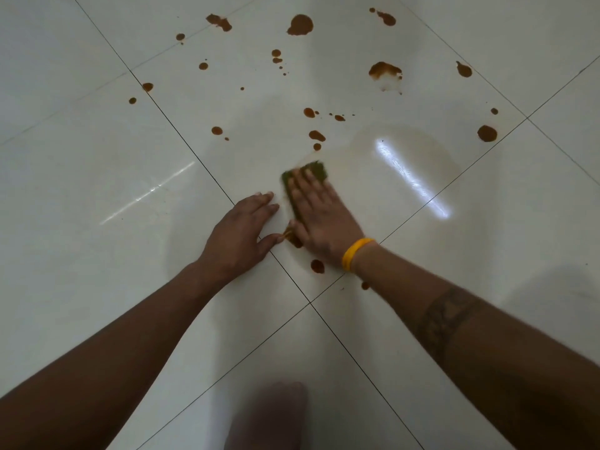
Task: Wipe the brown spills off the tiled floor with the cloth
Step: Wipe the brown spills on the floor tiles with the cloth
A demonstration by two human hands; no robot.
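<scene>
A green cloth (316,172) lies flat on the white tiled floor (97,177), pressed down by my right hand (319,219), whose fingers are spread over it. My left hand (242,230) rests flat on the floor just left of the cloth, fingers apart, holding nothing. Several brown spills dot the tiles beyond the cloth, such as a big round one (300,25) at the top and a half-smeared one (384,71). A brown drop (317,266) sits just below my right wrist, and a smear (293,239) lies under the heel of that hand.
A wet, wiped patch with a bright light glare (410,177) spreads to the right of the cloth. Dark grout lines cross below my hands (310,302). A blurred knee or foot (269,417) shows at the bottom edge. A yellow band (355,253) circles my right wrist.
</scene>
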